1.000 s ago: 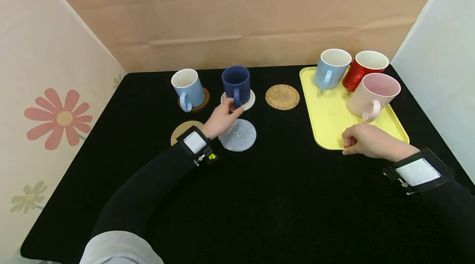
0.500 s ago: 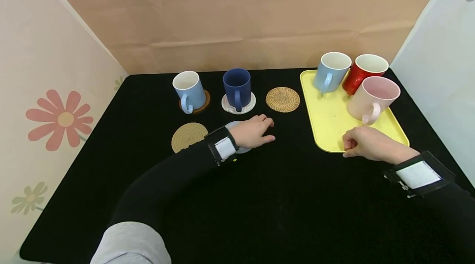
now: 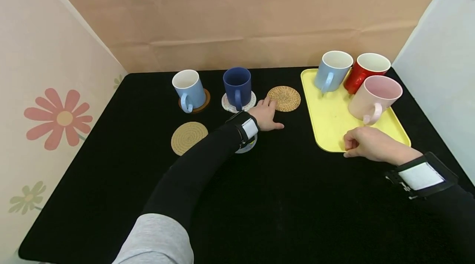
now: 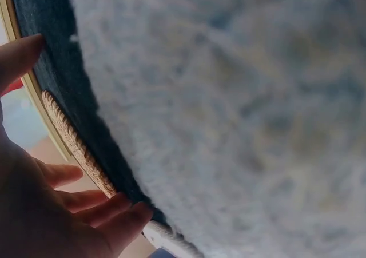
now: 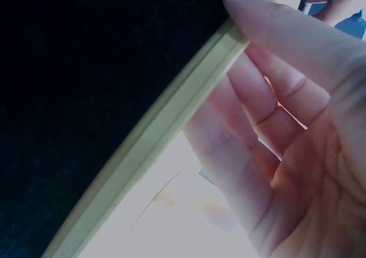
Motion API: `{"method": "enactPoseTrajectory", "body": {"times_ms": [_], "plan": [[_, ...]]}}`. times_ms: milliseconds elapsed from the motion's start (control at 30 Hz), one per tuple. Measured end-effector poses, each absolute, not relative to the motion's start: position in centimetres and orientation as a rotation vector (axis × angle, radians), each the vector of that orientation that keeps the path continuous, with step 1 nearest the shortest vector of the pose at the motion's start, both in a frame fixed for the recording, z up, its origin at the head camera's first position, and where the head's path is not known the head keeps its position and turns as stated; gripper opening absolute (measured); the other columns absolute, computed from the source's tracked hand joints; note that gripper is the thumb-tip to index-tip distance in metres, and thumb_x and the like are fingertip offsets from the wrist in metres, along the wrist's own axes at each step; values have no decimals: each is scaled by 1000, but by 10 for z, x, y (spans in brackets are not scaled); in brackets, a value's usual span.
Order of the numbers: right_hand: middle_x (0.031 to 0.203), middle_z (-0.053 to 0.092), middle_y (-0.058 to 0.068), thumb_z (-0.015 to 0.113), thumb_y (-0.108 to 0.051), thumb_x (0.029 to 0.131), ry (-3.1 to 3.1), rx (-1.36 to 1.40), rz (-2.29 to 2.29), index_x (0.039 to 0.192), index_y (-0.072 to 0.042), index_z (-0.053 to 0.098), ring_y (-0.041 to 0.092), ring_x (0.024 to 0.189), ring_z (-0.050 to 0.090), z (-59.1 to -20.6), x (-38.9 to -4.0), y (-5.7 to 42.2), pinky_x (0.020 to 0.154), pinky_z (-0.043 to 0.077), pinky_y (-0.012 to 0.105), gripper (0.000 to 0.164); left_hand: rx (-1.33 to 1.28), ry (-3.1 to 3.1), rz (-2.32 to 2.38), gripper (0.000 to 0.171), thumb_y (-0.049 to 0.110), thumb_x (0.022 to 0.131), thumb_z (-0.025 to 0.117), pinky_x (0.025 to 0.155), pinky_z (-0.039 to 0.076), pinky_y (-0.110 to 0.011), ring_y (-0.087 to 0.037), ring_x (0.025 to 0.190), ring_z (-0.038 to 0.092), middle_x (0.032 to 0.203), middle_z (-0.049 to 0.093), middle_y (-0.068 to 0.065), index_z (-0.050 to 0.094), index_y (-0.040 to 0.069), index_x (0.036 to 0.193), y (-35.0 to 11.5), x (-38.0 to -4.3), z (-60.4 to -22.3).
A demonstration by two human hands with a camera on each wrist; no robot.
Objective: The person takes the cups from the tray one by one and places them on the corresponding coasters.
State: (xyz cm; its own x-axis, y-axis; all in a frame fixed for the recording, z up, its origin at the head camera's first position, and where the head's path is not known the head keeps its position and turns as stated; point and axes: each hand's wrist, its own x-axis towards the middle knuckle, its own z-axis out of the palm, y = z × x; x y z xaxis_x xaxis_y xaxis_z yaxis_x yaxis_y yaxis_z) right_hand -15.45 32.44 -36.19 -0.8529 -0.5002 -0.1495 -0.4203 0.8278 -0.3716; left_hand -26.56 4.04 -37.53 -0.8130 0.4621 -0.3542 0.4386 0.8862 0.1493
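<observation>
My left hand (image 3: 265, 115), fingers spread and holding nothing, reaches over the table to the near left edge of a round woven coaster (image 3: 287, 100). Beneath that wrist a grey-blue round coaster (image 3: 248, 147) is mostly hidden; its speckled surface (image 4: 229, 109) fills much of the left wrist view. A dark blue mug (image 3: 236, 86) stands on a white coaster (image 3: 251, 104) just behind the hand. At the right, my right hand (image 3: 375, 144) pinches the front rim of a yellow tray (image 3: 326, 132), with the thumb on the rim's outer side in the right wrist view.
The tray bears a light blue mug (image 3: 332, 72), a red mug (image 3: 367, 70) and a pink mug (image 3: 375, 97). Another light blue mug (image 3: 191, 90) stands on a brown coaster (image 3: 208, 100). A tan coaster (image 3: 189, 137) lies in front of it.
My left hand has let go of the dark blue mug's handle and moved right to the woven coaster. The mug stays on the white coaster. The right hand keeps its place at the tray.
</observation>
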Motion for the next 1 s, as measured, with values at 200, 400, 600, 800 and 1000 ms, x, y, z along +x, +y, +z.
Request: {"method": "enactPoseTrajectory", "body": {"times_ms": [200, 400, 600, 800, 1000], "plan": [[64, 41, -9, 87, -12, 71, 2770, -701, -465, 70, -17, 53, 8, 59, 43, -361, -157, 322, 54, 36, 23, 34, 621, 2632, 72, 102, 66, 86, 58, 113, 24, -35, -28, 145, 14, 161, 0, -17, 9, 10, 156, 35, -265, -373], [64, 41, -8, 87, -12, 71, 2784, -697, -444, 70, -17, 53, 9, 59, 43, -361, -158, 321, 54, 36, 24, 34, 673, 2577, 44, 112, 67, 81, 63, 115, 20, -37, -32, 146, 8, 161, -1, -17, 5, 8, 156, 29, -261, -363], [64, 41, -9, 86, -11, 71, 2816, -710, -440, 71, -17, 53, 8, 59, 42, -362, -156, 322, 54, 34, 24, 34, 678, 2586, 24, 113, 68, 80, 63, 116, 17, -35, -32, 146, 8, 161, 0, -18, 6, 6, 155, 31, -258, -361], [73, 56, -9, 82, -13, 79, 2835, -661, -563, 83, -12, 66, 6, 65, 50, -355, -150, 323, 57, 41, 21, 16, 666, 2594, 20, 113, 68, 80, 63, 115, 18, -33, -31, 146, 9, 161, 1, -17, 6, 6, 156, 35, -256, -364], [104, 66, 16, 71, -14, 90, 3134, -307, -913, 113, 2, 64, -13, 83, 51, -336, -144, 330, 70, 37, 1, 28, 654, 2597, 31, 113, 69, 80, 63, 115, 17, -33, -29, 146, 7, 161, 1, -15, 6, 8, 156, 39, -257, -368]]}}
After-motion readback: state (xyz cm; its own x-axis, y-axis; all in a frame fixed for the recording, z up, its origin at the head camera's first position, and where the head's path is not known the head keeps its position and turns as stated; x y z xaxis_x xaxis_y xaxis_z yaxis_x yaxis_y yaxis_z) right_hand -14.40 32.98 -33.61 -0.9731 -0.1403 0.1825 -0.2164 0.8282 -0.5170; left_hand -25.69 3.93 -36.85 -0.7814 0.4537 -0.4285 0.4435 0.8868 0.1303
